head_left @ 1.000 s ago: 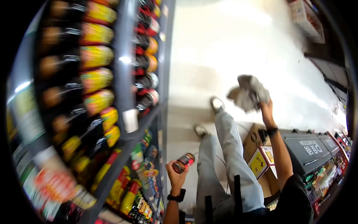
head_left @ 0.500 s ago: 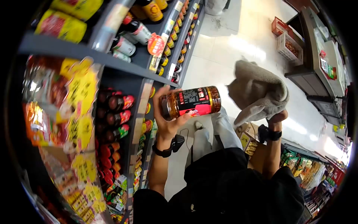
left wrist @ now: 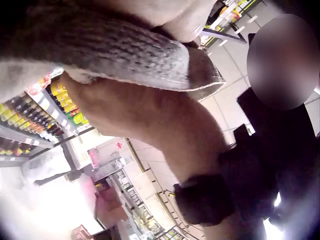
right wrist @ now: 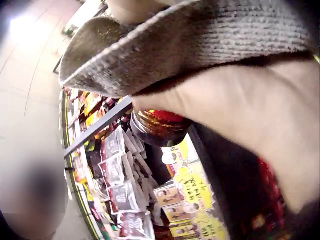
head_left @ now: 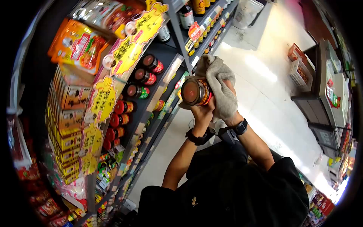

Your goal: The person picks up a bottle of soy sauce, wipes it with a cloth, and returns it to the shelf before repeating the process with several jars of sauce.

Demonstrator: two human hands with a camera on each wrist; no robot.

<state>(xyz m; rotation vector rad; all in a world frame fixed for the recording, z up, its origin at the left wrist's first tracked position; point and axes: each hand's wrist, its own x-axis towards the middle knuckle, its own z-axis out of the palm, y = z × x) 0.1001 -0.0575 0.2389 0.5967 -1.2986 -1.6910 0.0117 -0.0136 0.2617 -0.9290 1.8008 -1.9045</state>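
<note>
My left hand (head_left: 204, 112) grips a glass jar (head_left: 204, 92) of dark sauce, its brown lid (head_left: 192, 91) tipped toward the head camera. Against the jar's far side and edge lies a grey-beige knit cloth (head_left: 222, 81), held by my right hand (head_left: 230, 89), which is partly hidden in its folds. Both hands are close together in front of the chest. In the right wrist view the jar (right wrist: 165, 127) shows below the cloth (right wrist: 195, 47), its dark contents and red label visible. The cloth (left wrist: 135, 55) spans the upper part of the left wrist view.
Shelving on the left carries lidded jars (head_left: 140, 75), orange pouches (head_left: 81, 47), stacked boxes (head_left: 70, 147) and yellow price signs (head_left: 100, 100). Bottles (head_left: 186, 17) stand on the farther shelves. Across the pale floor (head_left: 257, 109) are a white crate (head_left: 300, 73) and a counter (head_left: 314, 98).
Both hands have come together: the cloth has moved left onto the jar, and the jar has turned from sideways to lid toward the camera. The view has shifted toward the nearer shelves.
</note>
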